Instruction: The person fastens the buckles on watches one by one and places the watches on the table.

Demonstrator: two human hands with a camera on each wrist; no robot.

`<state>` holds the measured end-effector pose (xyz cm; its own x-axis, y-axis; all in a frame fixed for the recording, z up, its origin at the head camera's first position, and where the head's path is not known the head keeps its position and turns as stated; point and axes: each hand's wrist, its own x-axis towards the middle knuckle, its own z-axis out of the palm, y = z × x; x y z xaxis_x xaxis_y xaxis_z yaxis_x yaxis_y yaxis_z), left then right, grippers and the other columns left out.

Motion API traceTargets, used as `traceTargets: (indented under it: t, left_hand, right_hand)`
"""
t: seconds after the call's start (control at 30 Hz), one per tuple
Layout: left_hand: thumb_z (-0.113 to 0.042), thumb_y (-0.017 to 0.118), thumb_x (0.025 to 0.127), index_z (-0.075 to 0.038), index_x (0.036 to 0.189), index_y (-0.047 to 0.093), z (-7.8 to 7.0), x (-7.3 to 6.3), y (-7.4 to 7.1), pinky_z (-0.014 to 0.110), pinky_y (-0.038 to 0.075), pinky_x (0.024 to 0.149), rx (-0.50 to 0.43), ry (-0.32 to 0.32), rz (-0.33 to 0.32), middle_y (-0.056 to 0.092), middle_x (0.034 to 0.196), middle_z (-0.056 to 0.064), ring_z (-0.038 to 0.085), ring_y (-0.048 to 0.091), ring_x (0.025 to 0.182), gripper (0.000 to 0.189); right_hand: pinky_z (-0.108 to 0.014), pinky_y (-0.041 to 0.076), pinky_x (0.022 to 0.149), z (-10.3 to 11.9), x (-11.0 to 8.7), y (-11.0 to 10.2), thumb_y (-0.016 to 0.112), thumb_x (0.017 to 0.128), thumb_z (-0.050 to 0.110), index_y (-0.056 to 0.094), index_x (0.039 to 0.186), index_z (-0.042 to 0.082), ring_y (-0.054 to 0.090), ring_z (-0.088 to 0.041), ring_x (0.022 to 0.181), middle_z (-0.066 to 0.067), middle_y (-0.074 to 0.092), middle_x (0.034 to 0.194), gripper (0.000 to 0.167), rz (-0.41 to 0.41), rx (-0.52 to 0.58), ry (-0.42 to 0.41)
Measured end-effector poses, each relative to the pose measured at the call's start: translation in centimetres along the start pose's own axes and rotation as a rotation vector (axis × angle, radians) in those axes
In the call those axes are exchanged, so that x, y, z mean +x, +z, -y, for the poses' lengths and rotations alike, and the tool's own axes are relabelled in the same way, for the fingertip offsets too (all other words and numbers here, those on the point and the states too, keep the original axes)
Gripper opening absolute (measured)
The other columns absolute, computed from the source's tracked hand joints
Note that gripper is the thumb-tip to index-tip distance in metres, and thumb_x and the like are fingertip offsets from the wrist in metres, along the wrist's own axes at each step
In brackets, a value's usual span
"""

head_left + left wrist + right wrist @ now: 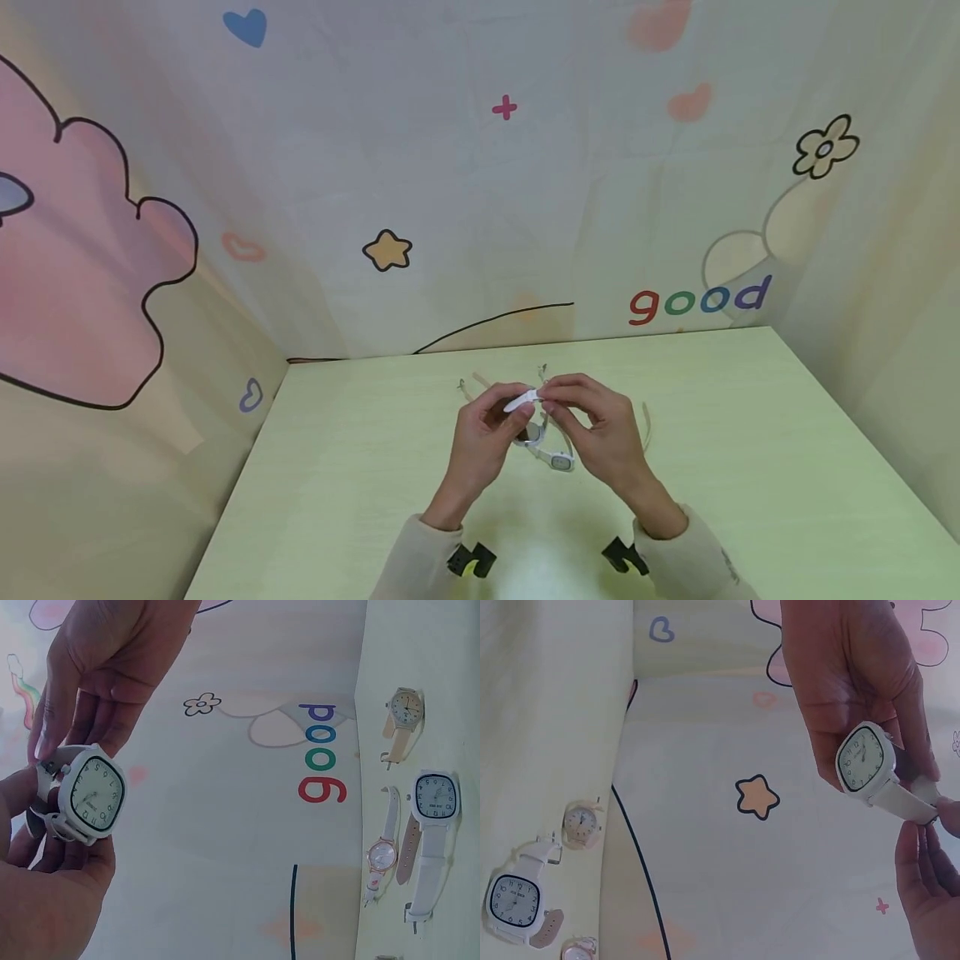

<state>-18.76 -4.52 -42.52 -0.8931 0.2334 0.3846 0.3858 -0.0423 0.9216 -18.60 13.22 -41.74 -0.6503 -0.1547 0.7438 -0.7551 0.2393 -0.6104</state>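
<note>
Raised over the table, both hands hold a white wristwatch [95, 793] with a rounded-square case and a pale dial. The left hand [480, 435] has its thumb against the white strap [521, 401], fingers behind it. From the other side, the right hand [600, 423] pinches the strap with thumb and fingertips. In the left wrist view the strap is looped behind the case, near the buckle. The right wrist view has the watch dial [861, 758] facing the camera. Fingers hide part of the strap.
On the table [360, 475] lie a similar white square watch [435, 796], a beige-strap round watch [406, 709] and a small rose-rimmed watch [382, 856], behind and below the hands. A printed cloth [465, 183] stands at the table's back edge.
</note>
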Motion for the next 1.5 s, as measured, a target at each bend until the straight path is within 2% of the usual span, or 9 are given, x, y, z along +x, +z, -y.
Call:
traceTargets:
  t: [0.13,0.27,0.37,0.5,0.63,0.8,1.0,1.23,1.5]
  left_hand:
    - [-0.017,0.068,0.094,-0.01,0.122,0.064,0.2,-0.3,-0.5,0.027,0.054,0.09,0.043,-0.015,0.022,0.065,0.117,0.011,0.016,0.063,0.104,0.029]
    - [-0.02,0.071,0.092,-0.013,0.119,0.065,0.5,-0.6,-1.3,0.042,0.049,0.101,0.136,-0.065,0.037,0.067,0.117,0.008,0.017,0.062,0.106,0.029]
    - [-0.02,0.071,0.091,-0.011,0.114,0.068,0.8,-0.8,-1.6,0.043,0.049,0.1,0.168,-0.104,0.047,0.068,0.114,0.008,0.018,0.064,0.103,0.025]
    - [-0.018,0.071,0.091,-0.006,0.111,0.068,1.2,-0.8,-1.8,0.034,0.052,0.096,0.158,-0.076,0.037,0.069,0.111,0.01,0.016,0.065,0.099,0.024]
    - [-0.016,0.07,0.091,-0.002,0.111,0.068,1.3,-0.8,-2.0,0.03,0.053,0.096,0.119,-0.041,-0.001,0.068,0.109,0.014,0.013,0.064,0.099,0.024]
    - [-0.018,0.07,0.092,-0.006,0.111,0.068,0.9,-0.9,-2.3,0.028,0.05,0.099,0.109,-0.066,-0.034,0.069,0.109,0.014,0.01,0.064,0.101,0.022]
    - [-0.017,0.069,0.092,-0.008,0.111,0.068,0.6,-0.9,-2.3,0.029,0.049,0.097,0.098,-0.066,-0.047,0.069,0.106,0.012,0.012,0.063,0.099,0.02]
    - [-0.015,0.069,0.092,-0.008,0.111,0.068,0.3,-0.9,-2.2,0.033,0.047,0.1,0.099,-0.046,-0.046,0.068,0.109,0.01,0.013,0.063,0.102,0.02]
    - [-0.014,0.073,0.089,-0.008,0.111,0.07,-0.1,-0.8,-2.0,0.029,0.046,0.097,0.106,-0.034,-0.075,0.069,0.11,0.01,0.013,0.063,0.102,0.022]
  right_hand:
    - [-0.017,0.052,0.091,0.1,-0.1,-0.1,0.067,0.082,-0.016,0.07,0.103,-0.006,0.064,-0.001,0.099,-0.019,0.067,0.101,0.024,-0.024,0.077,0.046]
    - [-0.017,0.053,0.09,0.2,-0.1,-0.3,0.066,0.084,-0.014,0.069,0.105,-0.008,0.063,-0.001,0.098,-0.018,0.066,0.101,0.022,-0.054,0.084,0.07]
    - [-0.017,0.053,0.091,0.2,-0.1,-0.4,0.065,0.085,-0.014,0.069,0.105,-0.008,0.063,-0.002,0.098,-0.018,0.065,0.101,0.021,-0.07,0.084,0.071]
    - [-0.016,0.051,0.092,0.0,-0.2,-0.3,0.063,0.085,-0.016,0.068,0.107,-0.009,0.062,-0.002,0.099,-0.019,0.063,0.102,0.024,-0.056,0.096,0.062]
    - [-0.015,0.051,0.092,-0.1,-0.3,-0.1,0.062,0.087,-0.016,0.067,0.114,-0.005,0.063,-0.006,0.097,-0.018,0.063,0.107,0.03,-0.008,0.085,0.056]
    - [-0.014,0.053,0.086,-0.2,-0.4,-0.2,0.061,0.089,-0.012,0.066,0.119,0.002,0.064,-0.014,0.093,-0.012,0.067,0.113,0.033,0.068,0.024,0.055]
    - [-0.017,0.053,0.077,-0.4,-0.4,-0.2,0.064,0.089,-0.008,0.069,0.115,0.008,0.062,-0.009,0.088,-0.005,0.068,0.107,0.031,0.129,-0.033,0.041]
    - [-0.016,0.052,0.073,-0.3,-0.4,0.0,0.069,0.087,-0.003,0.071,0.11,0.011,0.061,-0.007,0.083,-0.001,0.067,0.103,0.027,0.117,-0.08,0.022]
    - [-0.009,0.051,0.08,-0.2,-0.2,0.2,0.071,0.081,-0.011,0.073,0.108,0.006,0.064,-0.016,0.086,-0.008,0.067,0.102,0.032,0.08,-0.137,-0.094]
